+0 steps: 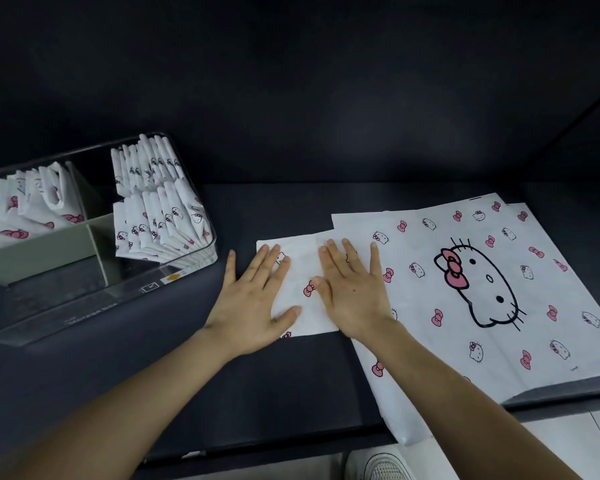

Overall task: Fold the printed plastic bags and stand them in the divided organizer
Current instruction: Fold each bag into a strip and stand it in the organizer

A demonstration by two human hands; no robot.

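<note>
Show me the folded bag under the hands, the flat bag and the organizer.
folded bag (302, 262), head view, its bare middle.
flat bag (482, 271), head view, large printed face.
organizer (94, 303), head view, clear front wall.

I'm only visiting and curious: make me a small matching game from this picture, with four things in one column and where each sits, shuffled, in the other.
Things
1. organizer
2. unfolded bag
3. folded bag
4. shoe

Places
A. pressed under the left hand and right hand
B. bottom edge of the picture
C. far left, clear-walled
D. right, spread flat, overhanging the table edge

Pairs: 1-C, 2-D, 3-A, 4-B
</note>
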